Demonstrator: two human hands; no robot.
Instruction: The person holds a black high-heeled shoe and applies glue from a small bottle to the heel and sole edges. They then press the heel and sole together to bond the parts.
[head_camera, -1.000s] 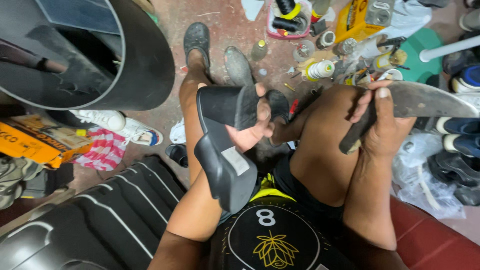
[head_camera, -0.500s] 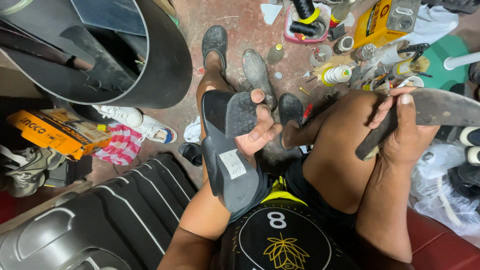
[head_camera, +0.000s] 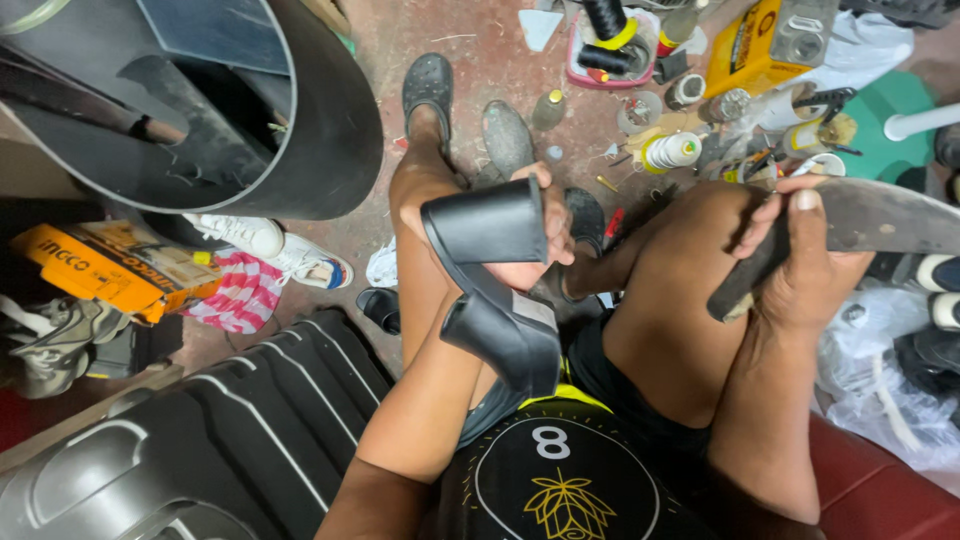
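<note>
Head view, looking down at a seated person's lap and the floor (head_camera: 470, 50).

Packages and labels: a flat orange cardboard box (head_camera: 110, 268) with dark lettering lies at the left edge of the floor, below a large black drum (head_camera: 330, 130). Beside the box is a red-and-white striped cloth (head_camera: 240, 295), and just above that a white sneaker (head_camera: 275, 245). At top right a yellow box (head_camera: 755, 45) with a grey product picture leans among clutter. Left of it a pink tray (head_camera: 600, 70) holds black thread spools (head_camera: 605, 20). Below the yellow box lies a white thread spool (head_camera: 672, 152) and a small yellow-capped bottle (head_camera: 548, 108) stands farther left. A pale rectangular sticker (head_camera: 533, 310) sits on the sole of the shoe near its front.

Hands and held things: the left hand (head_camera: 535, 235) is closed around a black block-heeled shoe (head_camera: 490, 290), gripping at the heel end, sole turned toward the camera, toe end pointing down toward the lap. The shoe is held over the left thigh, at frame centre. The right hand (head_camera: 800, 275) is clamped on the dark handle of a long, worn grey blade (head_camera: 880, 215) that runs off to the right edge. It rests against the raised right knee. The two hands are well apart, the knee between them; blade and shoe do not touch.

Lower left: a black ribbed suitcase (head_camera: 200, 450).
</note>
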